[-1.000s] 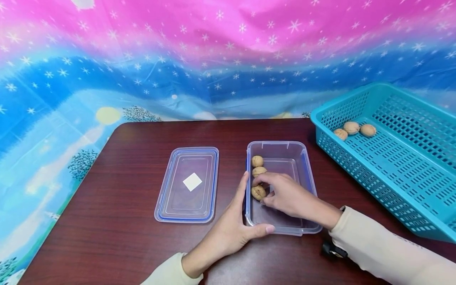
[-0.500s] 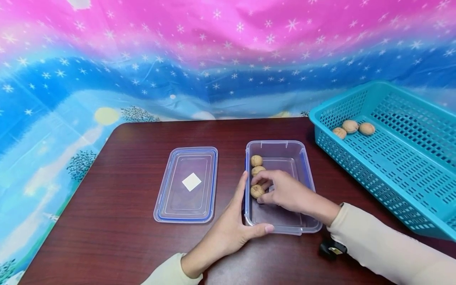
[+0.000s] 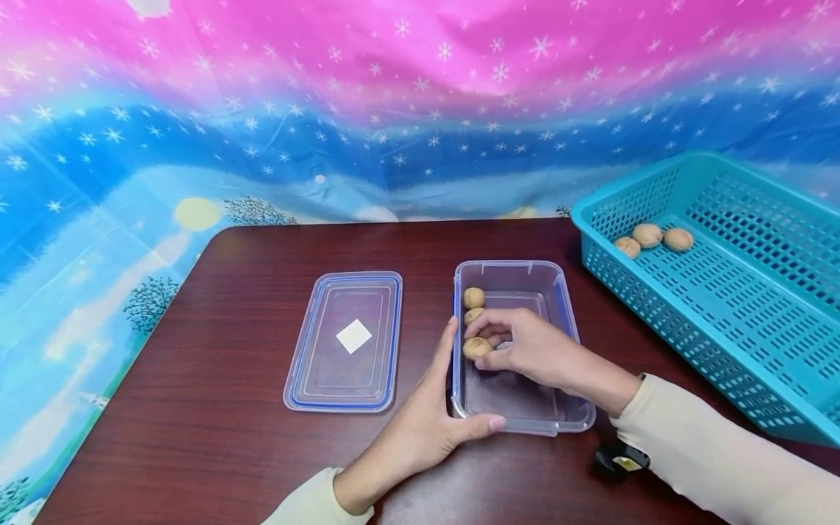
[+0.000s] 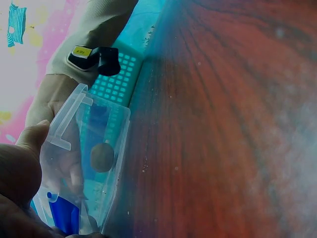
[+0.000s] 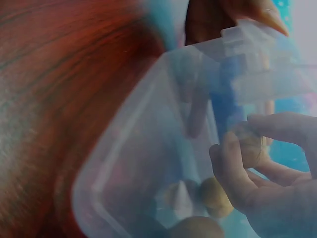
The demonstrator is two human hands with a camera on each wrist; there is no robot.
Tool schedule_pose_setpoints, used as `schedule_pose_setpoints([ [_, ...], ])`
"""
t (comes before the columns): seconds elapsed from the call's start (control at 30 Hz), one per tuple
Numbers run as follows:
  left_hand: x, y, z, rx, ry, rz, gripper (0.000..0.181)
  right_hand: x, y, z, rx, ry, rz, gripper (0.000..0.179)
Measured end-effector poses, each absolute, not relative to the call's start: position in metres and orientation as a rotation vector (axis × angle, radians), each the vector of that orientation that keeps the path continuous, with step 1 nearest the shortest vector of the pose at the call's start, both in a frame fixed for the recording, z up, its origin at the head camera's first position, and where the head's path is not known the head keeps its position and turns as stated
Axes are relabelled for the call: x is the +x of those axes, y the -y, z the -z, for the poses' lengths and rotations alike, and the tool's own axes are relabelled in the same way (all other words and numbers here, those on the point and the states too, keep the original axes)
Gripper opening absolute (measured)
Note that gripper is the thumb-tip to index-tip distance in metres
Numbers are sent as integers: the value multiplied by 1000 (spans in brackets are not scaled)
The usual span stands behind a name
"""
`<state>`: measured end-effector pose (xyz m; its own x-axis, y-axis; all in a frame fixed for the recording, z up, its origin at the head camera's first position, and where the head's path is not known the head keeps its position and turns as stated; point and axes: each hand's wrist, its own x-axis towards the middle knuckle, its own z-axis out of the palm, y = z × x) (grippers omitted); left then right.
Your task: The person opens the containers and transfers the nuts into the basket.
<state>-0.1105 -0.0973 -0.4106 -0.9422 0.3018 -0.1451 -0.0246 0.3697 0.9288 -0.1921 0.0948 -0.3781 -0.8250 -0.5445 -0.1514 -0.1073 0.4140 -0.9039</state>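
Note:
Inside the clear plastic box [image 3: 520, 267], my right hand [image 3: 534, 348] pinches a walnut [image 3: 477, 348] between thumb and fingers, close to the left wall. The right wrist view also has this walnut [image 5: 251, 151] between the fingertips. Beyond it, along that wall, lie a second walnut [image 3: 473, 316], partly covered by the fingers, and a third walnut [image 3: 474, 297] at the far corner. My left hand [image 3: 420, 415] rests against the box's near left corner, its straight fingers along the left side and its thumb at the front rim.
The box's lid [image 3: 354, 379], blue-sealed with a white square label, lies flat on the dark red table [image 3: 216, 350] to the left. A turquoise basket [image 3: 695, 328] at the right holds several walnuts [image 3: 647, 235]. A patterned cloth [image 3: 394, 109] hangs behind the table.
The pinched walnut has turned in my right fingers, from a rounder outline to a wider, sideways one. My right hand has shifted slightly with it. The left hand stays in place.

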Motion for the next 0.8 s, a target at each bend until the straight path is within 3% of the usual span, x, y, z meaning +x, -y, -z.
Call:
schedule_pose_setpoints([
  [0.4,-112,98,410,224,-2344,-1598,127,-197,-115,339,-529,-2302,1331,33],
  [0.8,-110,97,410,197,-2343,-1597,127,-217,-182,299,-464,-2491,1190,35],
])
